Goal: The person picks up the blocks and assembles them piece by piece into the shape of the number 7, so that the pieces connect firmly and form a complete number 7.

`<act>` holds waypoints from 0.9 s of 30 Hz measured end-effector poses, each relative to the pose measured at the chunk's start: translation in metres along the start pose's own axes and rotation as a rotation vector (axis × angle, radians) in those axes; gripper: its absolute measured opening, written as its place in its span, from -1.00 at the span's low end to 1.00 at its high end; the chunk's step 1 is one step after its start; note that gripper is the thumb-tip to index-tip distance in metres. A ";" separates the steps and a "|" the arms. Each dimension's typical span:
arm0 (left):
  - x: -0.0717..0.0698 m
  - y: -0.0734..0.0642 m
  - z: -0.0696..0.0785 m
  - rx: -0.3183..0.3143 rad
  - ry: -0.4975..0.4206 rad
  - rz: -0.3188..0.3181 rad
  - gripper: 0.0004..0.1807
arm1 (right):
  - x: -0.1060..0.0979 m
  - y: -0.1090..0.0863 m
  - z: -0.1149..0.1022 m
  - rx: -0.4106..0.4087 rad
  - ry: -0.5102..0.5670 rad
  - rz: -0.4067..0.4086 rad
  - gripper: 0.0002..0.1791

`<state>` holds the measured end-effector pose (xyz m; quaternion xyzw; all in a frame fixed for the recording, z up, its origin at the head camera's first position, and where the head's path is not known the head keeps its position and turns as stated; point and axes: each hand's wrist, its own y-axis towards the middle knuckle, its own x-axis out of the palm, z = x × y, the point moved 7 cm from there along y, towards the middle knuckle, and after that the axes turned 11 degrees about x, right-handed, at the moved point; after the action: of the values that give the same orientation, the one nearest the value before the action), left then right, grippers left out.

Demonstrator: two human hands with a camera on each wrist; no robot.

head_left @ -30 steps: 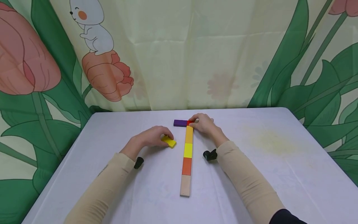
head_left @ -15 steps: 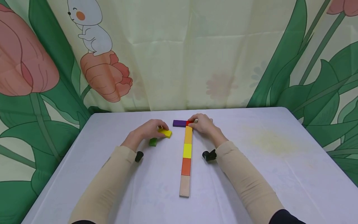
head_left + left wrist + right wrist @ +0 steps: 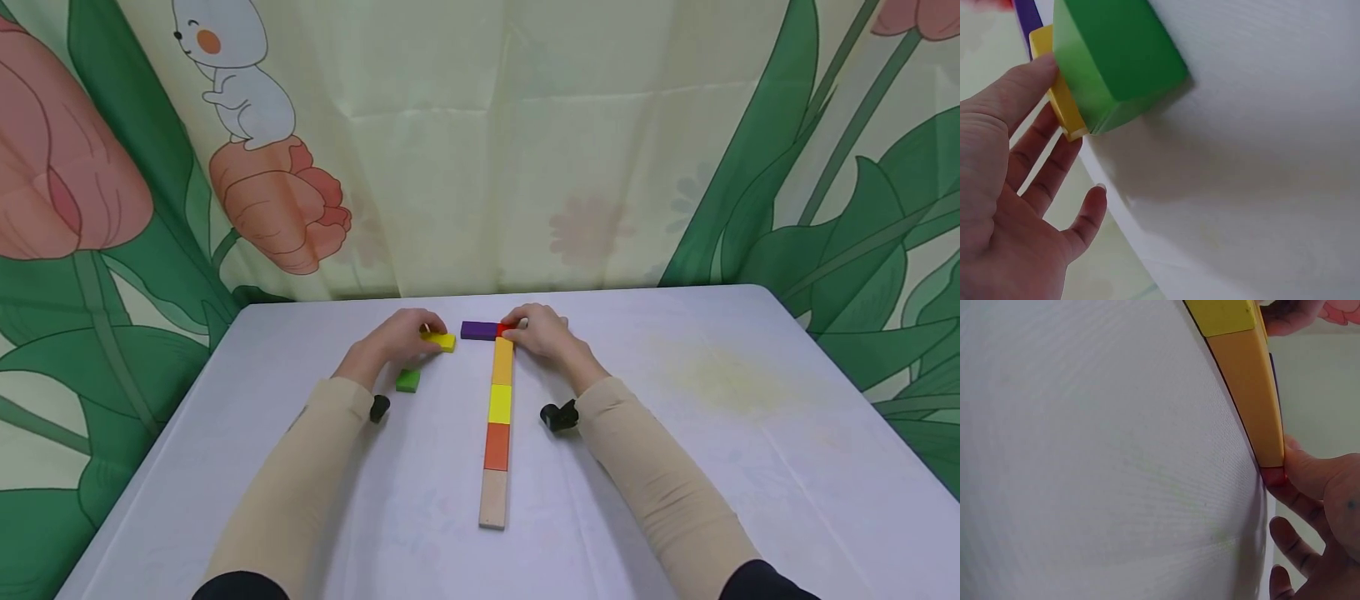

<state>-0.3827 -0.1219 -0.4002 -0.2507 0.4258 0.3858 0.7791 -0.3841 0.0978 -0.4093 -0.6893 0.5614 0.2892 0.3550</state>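
Note:
My left hand pinches a yellow block between thumb and fingers, just left of a purple block lying crosswise. In the left wrist view, a green block partly covers the held yellow block. My right hand pinches a red block at the far end of a straight row. Its fingers hide part of the red block in the head view. Toward me the row continues with an amber block, a yellow one, an orange one and a plain wooden one.
The white-covered table ends at a back edge close behind both hands. A patterned curtain hangs beyond it. The green block sits on the table below my left wrist, left of the row.
My left hand has carried the yellow block away and leftward, to near the purple block's end. The green block has come into view beneath that hand. The right hand stays on the red block.

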 end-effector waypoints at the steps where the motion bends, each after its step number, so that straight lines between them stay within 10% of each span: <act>1: -0.001 0.001 0.000 -0.005 0.000 0.004 -0.68 | 0.000 0.000 0.000 0.002 0.001 0.001 -0.69; 27: -0.004 0.020 0.002 -0.011 0.021 0.072 -0.68 | 0.001 0.002 0.002 0.000 0.012 0.010 -0.70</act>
<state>-0.3999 -0.1103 -0.3971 -0.2434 0.4404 0.4133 0.7589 -0.3858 0.0981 -0.4115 -0.6882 0.5672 0.2866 0.3502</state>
